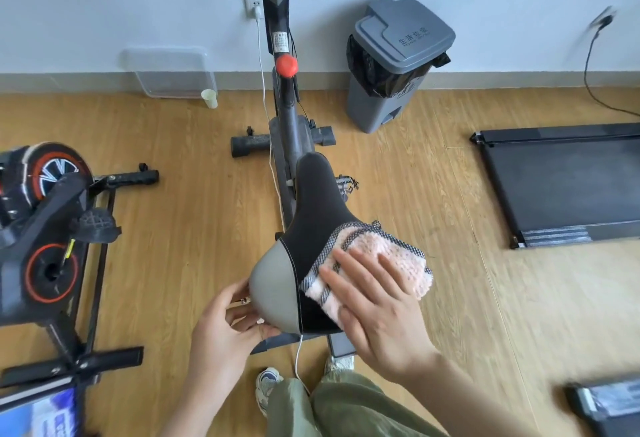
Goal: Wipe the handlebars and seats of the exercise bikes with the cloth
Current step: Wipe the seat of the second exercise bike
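Right grip [377,308], fingers straight, presses cloth [398,260] onto seat [311,201]; left grip [221,329] seemingly clamps seat's rear.

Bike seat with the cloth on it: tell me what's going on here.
A person stands behind a grey exercise bike, wiping its seat. The right hand presses a pink cloth flat against the seat's rear right side, while the left hand grips the grey rear left edge, apparently to steady it. A second bike stands to the left, untouched. The handlebars are out of frame.
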